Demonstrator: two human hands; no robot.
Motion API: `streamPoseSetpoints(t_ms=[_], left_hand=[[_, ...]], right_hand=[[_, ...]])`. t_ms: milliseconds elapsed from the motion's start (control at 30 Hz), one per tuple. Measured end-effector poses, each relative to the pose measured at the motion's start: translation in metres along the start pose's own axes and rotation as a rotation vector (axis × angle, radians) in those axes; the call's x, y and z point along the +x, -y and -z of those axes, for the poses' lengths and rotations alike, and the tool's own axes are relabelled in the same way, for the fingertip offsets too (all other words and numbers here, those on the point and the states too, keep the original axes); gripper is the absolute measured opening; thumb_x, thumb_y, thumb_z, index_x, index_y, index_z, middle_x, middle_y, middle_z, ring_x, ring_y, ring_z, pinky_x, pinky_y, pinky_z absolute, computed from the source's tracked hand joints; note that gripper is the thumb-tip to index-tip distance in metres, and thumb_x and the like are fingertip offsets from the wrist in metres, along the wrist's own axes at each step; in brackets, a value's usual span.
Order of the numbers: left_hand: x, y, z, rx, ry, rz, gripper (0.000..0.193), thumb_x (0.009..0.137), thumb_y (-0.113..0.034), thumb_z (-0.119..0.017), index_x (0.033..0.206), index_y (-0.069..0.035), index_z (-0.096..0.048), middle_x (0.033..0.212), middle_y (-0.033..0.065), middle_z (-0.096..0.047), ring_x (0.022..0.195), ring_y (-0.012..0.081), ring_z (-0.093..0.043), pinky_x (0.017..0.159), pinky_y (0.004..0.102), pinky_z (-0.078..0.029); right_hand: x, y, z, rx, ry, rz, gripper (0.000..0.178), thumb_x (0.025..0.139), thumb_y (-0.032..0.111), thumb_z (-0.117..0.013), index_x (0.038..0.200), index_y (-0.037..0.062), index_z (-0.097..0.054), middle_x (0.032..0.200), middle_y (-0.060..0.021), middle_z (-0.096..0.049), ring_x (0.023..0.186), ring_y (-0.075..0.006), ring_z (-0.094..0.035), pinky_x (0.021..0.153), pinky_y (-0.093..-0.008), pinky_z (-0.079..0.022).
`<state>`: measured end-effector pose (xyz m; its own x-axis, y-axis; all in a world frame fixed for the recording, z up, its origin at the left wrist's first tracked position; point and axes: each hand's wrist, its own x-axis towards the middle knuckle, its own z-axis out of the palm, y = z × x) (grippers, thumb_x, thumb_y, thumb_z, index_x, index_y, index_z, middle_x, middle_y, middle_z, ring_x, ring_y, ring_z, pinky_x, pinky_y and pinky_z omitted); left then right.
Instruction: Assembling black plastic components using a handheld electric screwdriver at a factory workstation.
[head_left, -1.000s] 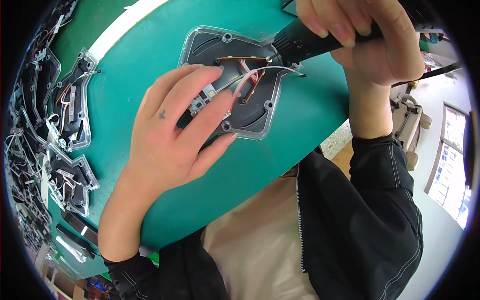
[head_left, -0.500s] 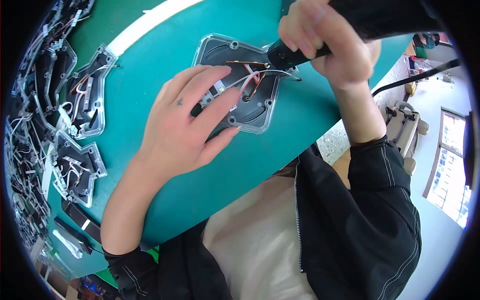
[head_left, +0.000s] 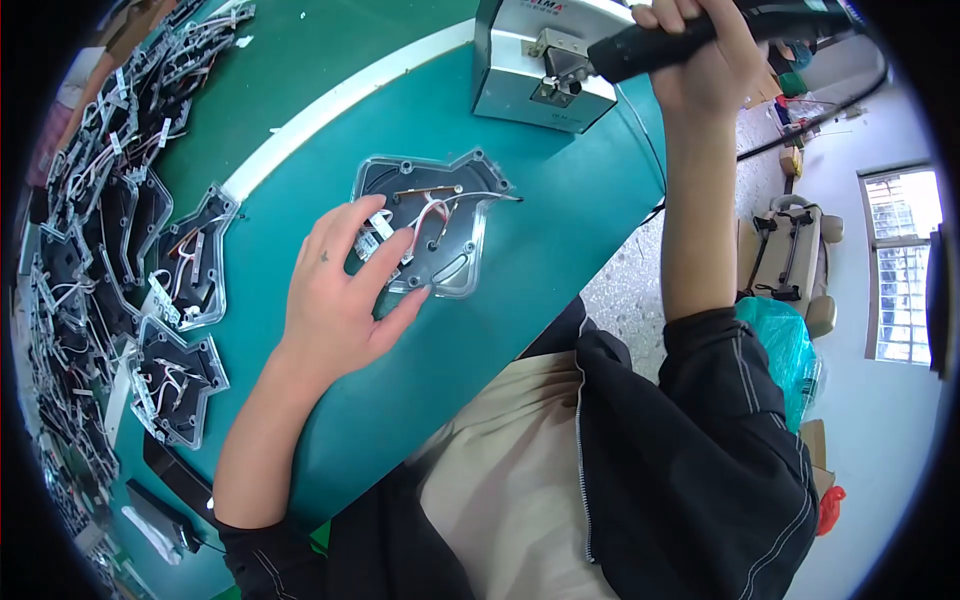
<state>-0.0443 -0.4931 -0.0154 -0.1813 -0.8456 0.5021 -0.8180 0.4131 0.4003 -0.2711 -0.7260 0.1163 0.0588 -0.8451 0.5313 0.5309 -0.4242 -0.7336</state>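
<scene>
- While the left hand [head_left: 335,300] lies flat at the centre of the frame, its fingers [head_left: 385,255] spread open and press on the near-left part of a clear-rimmed dark housing [head_left: 435,225]; nothing is clasped.
- Housing sits on the green surface [head_left: 520,270], just above centre; red and white wires [head_left: 430,212] and small white connectors lie inside it, partly under the fingertips.
- Right hand [head_left: 705,60], upper right of the frame, fingers closed around a black powered screwdriver [head_left: 650,45] held nearly level, tip pointing left.
- Driver tip meets a small metal fitting on a grey metal box [head_left: 520,70] at the top centre, well apart from the housing.
- Left edge of the frame: a heap of similar housings [head_left: 180,260] with wiring, stacked and overlapping.
- Black cable [head_left: 810,120] trails off at the upper right, beyond the surface edge.
</scene>
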Motion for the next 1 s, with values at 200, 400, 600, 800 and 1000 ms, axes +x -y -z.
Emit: streamPoseSetpoints(t_ms=[200, 400, 600, 800, 1000], left_hand=[[0.002, 0.0, 0.002, -0.009, 0.019, 0.005, 0.049, 0.073, -0.022, -0.084, 0.117, -0.007, -0.069, 0.138, 0.0209, -0.053, 0.12, 0.0416, -0.056, 0.097, 0.0496, -0.049], [0.0, 0.0, 0.004, -0.012, 0.05, 0.011, 0.051, 0.074, -0.02, -0.083, 0.119, -0.005, -0.067, 0.139, 0.0222, -0.051, 0.121, 0.0421, -0.055, 0.097, 0.0488, -0.049], [0.0, 0.0, 0.004, -0.024, 0.058, 0.006, 0.052, 0.074, -0.017, -0.083, 0.121, -0.004, -0.066, 0.14, 0.0233, -0.051, 0.122, 0.0432, -0.054, 0.099, 0.0485, -0.048], [0.001, 0.001, 0.004, -0.027, 0.054, 0.016, 0.051, 0.074, -0.019, -0.083, 0.12, -0.005, -0.067, 0.14, 0.0229, -0.051, 0.121, 0.043, -0.055, 0.099, 0.0489, -0.048], [0.001, 0.0, 0.005, -0.021, 0.069, 0.008, 0.054, 0.073, -0.016, -0.083, 0.123, -0.004, -0.065, 0.141, 0.0236, -0.05, 0.122, 0.0436, -0.054, 0.1, 0.0492, -0.047]], right_hand=[[0.04, -0.062, 0.047, -0.039, 0.304, 0.333, 0.04, 0.085, -0.002, -0.068, 0.118, 0.0064, -0.047, 0.065, -0.0057, -0.051, 0.05, -0.0187, -0.053, 0.05, -0.0363, -0.048], [0.012, -0.043, 0.017, 0.082, 0.122, -0.064, 0.041, 0.085, -0.001, -0.068, 0.119, 0.0067, -0.045, 0.063, -0.0059, -0.051, 0.049, -0.0186, -0.053, 0.051, -0.0344, -0.047], [0.003, -0.017, -0.003, -0.128, 0.105, 0.011, 0.04, 0.087, -0.001, -0.066, 0.12, 0.0062, -0.044, 0.064, -0.0061, -0.051, 0.051, -0.0185, -0.052, 0.053, -0.035, -0.047], [0.003, -0.02, -0.001, -0.15, 0.088, 0.022, 0.04, 0.086, 0.0, -0.066, 0.119, 0.005, -0.044, 0.065, -0.0065, -0.051, 0.05, -0.0185, -0.052, 0.053, -0.0351, -0.047], [0.003, -0.018, 0.005, -0.096, 0.137, 0.036, 0.04, 0.086, -0.001, -0.067, 0.119, 0.0043, -0.044, 0.063, -0.0067, -0.051, 0.049, -0.0187, -0.052, 0.052, -0.0354, -0.047]])
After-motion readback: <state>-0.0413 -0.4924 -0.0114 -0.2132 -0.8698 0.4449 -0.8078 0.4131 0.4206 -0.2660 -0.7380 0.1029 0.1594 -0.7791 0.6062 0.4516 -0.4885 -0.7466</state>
